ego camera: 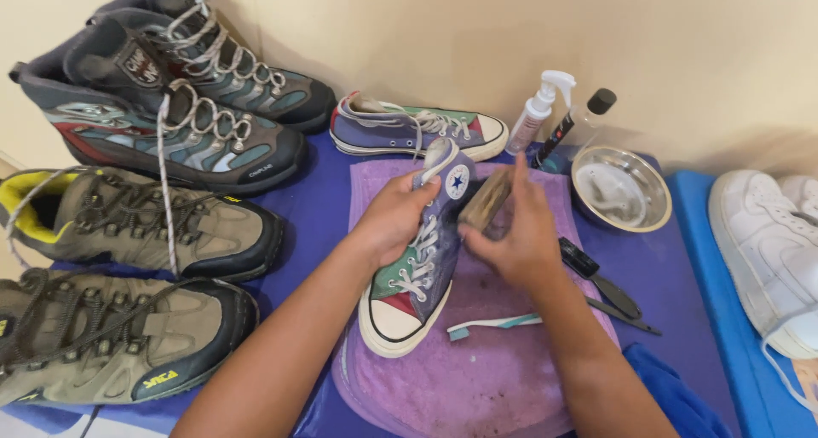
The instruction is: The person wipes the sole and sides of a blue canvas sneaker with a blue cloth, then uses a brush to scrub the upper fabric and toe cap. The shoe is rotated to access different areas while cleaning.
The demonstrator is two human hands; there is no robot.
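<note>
Head view: left hand [394, 218] wrapped around the upper part of a purple high-top sneaker [417, 272], fingers closed on its ankle, shoe tilted on its side with the white toe cap toward the person. Right hand [517, 233] closed around a wooden brush [486, 201], brush pressed against the sneaker's side near the round ankle patch.

Landmark is the purple towel [494, 378]. Sneaker rests on the towel's left half. A white-and-teal toothbrush [494, 324] lies on the towel just right of the toe cap. The matching second sneaker [417, 129] lies just behind the towel. A white spray bottle [538, 107] and a black-capped bottle [579, 123] stand at the towel's back right corner. A metal bowl [622, 191] sits just right of the towel; a black brush [601, 276] lies off its right edge. Four hiking boots [136, 233] are lined up left of the towel. White sneakers [767, 250] are well to the right, on a blue mat [724, 319].
</note>
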